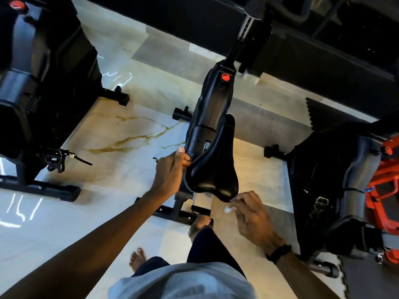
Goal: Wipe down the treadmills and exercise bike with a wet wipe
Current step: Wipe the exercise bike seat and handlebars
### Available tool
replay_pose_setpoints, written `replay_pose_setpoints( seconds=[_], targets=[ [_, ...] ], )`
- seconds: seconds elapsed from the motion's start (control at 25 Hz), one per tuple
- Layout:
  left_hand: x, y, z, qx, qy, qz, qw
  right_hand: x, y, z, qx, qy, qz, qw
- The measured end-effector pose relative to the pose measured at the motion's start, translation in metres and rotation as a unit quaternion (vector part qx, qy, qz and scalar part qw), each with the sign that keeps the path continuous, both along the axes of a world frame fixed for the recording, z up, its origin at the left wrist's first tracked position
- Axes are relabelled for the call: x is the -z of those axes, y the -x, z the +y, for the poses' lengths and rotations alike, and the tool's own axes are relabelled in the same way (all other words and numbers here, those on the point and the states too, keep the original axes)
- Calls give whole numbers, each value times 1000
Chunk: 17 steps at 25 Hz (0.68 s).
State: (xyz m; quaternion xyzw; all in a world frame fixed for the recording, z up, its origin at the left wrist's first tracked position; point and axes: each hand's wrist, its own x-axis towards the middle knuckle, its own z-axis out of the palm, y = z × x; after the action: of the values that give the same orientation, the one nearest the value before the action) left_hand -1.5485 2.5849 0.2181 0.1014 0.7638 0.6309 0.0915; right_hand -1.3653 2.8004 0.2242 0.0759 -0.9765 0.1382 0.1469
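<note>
Gripping the glossy black saddle (pixel 212 169) at its side, left hand (pixel 170 171), right hand (pixel 252 214) pinching a crumpled white wipe (pixel 227 209) by the saddle's broad rear, veined marble floor (pixel 121 134) below

The bike's saddle (pixel 212 169) was smooth, glossy black, its frame (pixel 212 98) satin plastic with a bare metal post (pixel 202 199), over a polished, veined marble-look floor (pixel 121 134).

We get single head view: looks steeply down, wide-angle, close over bike saddle (pixel 212 167), floor (pixel 121 134) well below.
</note>
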Motion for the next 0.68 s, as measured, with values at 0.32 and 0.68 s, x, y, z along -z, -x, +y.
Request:
replay_pose_setpoints(
  seconds=[0.32, 0.68],
  targets=[
    [7, 8, 4, -3, 20, 31, 999, -33, 85, 0, 212, 211, 29, 954],
    [7, 1, 1, -13, -19, -25, 999, -6, 28, -47, 267, 196, 70, 941]
  ],
)
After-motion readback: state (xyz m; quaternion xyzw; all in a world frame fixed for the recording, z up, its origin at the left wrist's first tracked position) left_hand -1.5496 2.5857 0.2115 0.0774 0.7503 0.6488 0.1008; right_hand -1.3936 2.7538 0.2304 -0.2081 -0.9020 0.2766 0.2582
